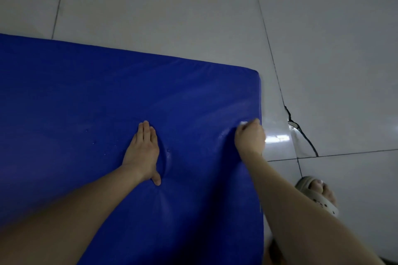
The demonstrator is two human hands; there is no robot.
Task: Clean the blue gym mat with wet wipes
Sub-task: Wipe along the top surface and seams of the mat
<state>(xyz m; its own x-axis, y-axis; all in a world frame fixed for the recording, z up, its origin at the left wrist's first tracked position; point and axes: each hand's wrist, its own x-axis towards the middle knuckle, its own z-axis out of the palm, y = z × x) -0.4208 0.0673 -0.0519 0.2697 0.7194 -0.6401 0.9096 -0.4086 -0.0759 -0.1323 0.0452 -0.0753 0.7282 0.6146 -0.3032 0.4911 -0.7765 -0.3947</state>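
Note:
The blue gym mat (86, 97) lies on the tiled floor and fills the left and middle of the view. My left hand (143, 150) presses flat on it with straight fingers, denting the padding. My right hand (249, 136) sits at the mat's right edge, its fingers curled round a small white wet wipe (244, 123) that only just shows above the knuckles. Damp streaks and a few droplets glisten on the mat between and around the hands.
Pale grey floor tiles (172, 6) surround the mat at the back and right. A cracked tile with a dark gap (301, 133) lies just right of my right hand. My foot in a light slipper (318, 196) stands on the floor at the lower right.

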